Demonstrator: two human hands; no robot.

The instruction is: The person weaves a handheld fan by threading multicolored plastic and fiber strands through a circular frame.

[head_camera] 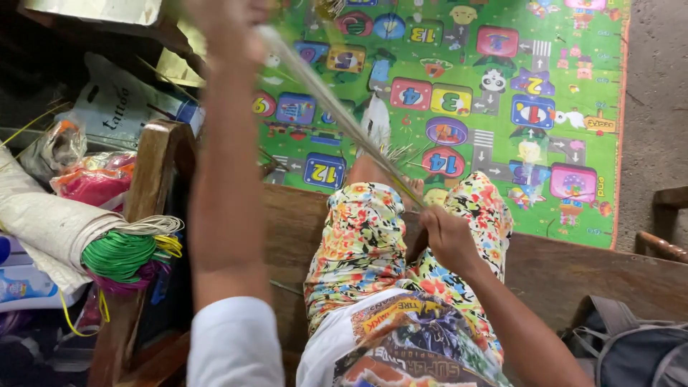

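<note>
Both hands, left [228,25] and right [446,236], grip pale strips [337,107].

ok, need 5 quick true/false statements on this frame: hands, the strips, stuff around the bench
1. The left hand is raised high, gripping the upper end of the pale strips. True.
2. The right hand rests flat on the play mat. False: it grips the strips' lower end over the lap.
3. The strips run slanted between both hands. True.
4. The cord bundle on the left is all red. False: mostly green, with yellow, white and purple.
5. A grey bag sits on the bench at the person's left. False: it is at the right.
</note>
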